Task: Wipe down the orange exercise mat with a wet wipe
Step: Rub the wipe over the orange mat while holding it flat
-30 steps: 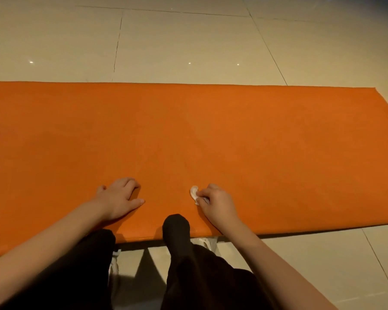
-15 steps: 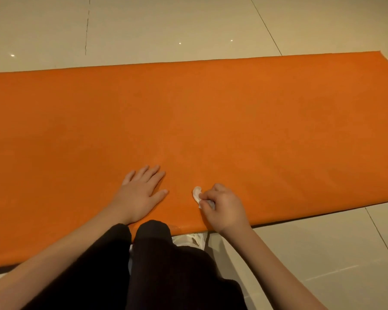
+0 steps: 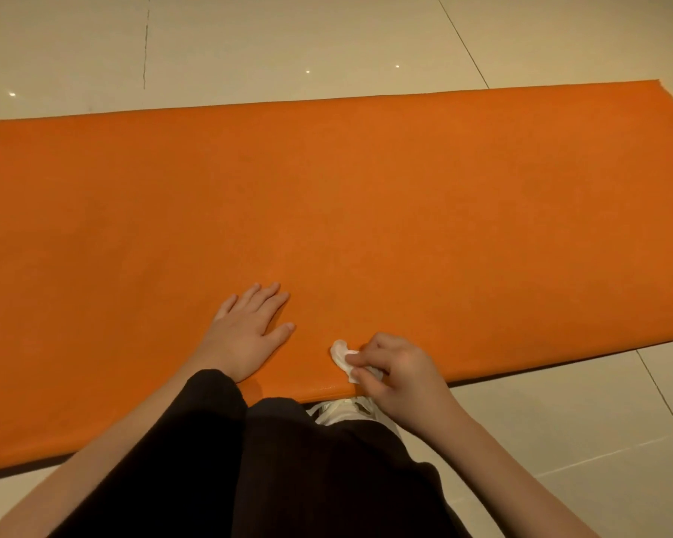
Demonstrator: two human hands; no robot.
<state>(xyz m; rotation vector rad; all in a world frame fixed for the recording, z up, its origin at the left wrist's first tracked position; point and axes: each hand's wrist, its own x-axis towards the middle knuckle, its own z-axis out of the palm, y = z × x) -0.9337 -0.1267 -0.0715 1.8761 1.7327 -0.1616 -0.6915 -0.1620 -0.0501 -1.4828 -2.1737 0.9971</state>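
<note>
The right hand [image 3: 401, 376] hides most of the wet wipe [image 3: 340, 353].

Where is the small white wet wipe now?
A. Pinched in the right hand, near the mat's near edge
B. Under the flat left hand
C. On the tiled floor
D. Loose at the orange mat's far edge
A: the right hand pinches the small white wet wipe on the orange exercise mat.

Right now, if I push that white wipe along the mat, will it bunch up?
Probably: the wet wipe looks crumpled in the right hand's pinch, so it seems limp. It is small, likely light, and may drag on the matte orange mat.
</note>
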